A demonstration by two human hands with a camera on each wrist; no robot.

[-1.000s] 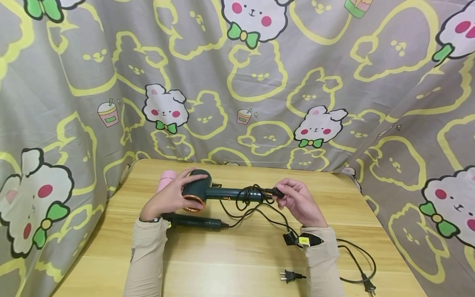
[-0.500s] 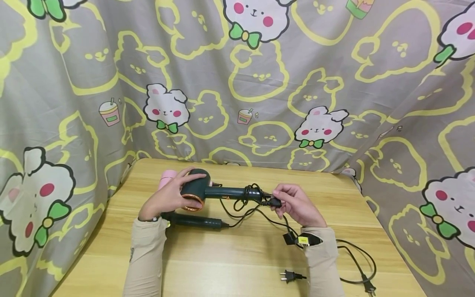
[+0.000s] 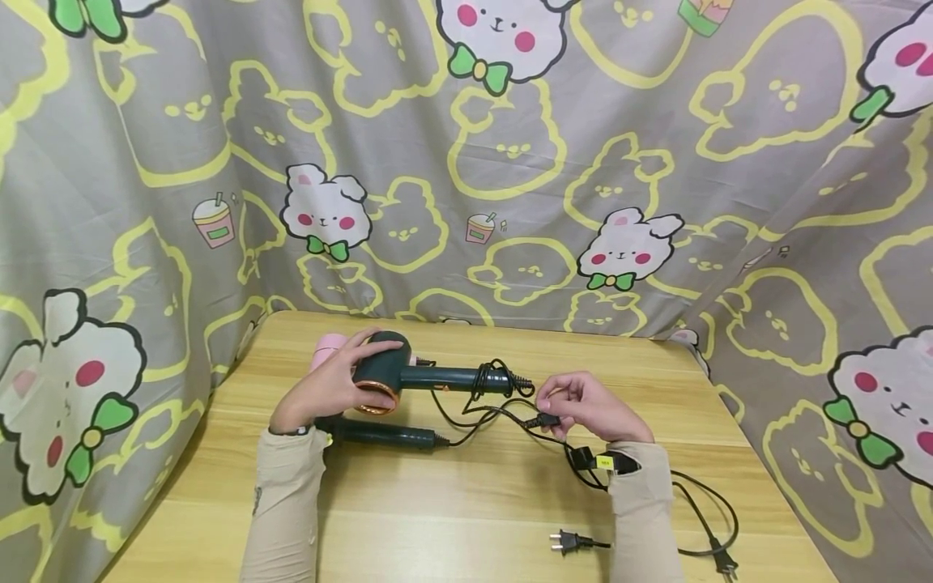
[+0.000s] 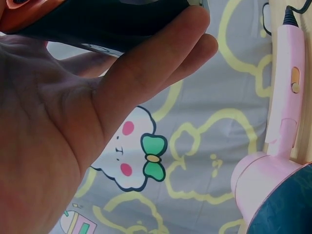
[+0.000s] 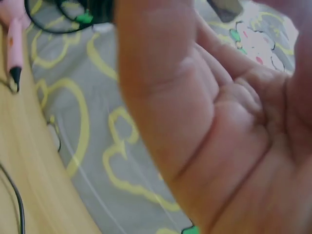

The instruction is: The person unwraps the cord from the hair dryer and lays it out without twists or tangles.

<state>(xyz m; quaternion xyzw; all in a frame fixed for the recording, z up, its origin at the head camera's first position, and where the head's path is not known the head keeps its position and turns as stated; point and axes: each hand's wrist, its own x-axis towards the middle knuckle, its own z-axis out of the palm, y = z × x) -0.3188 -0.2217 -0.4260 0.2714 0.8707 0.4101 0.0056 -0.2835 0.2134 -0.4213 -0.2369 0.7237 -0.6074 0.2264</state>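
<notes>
A dark green hair dryer with a copper-coloured ring is held by its head in the left hand, fingers over the top and thumb near the ring. Its handle points right, with black cord wound around the far end. The right hand pinches the plug end of that cord, just right of and below the handle's tip. In the left wrist view, fingers lie under the dark dryer body. The right wrist view shows mostly the palm; the plug is hardly visible there.
A second dark green hair dryer lies nearer on the wooden table. Behind the left hand lies a pink hair dryer. Two plugs rest at the right, one loose plug and another plug. A patterned curtain surrounds the table.
The right hand has moved down and slightly right with the plug, drawing a length of cord off the handle. The left hand and the dryer have hardly moved.
</notes>
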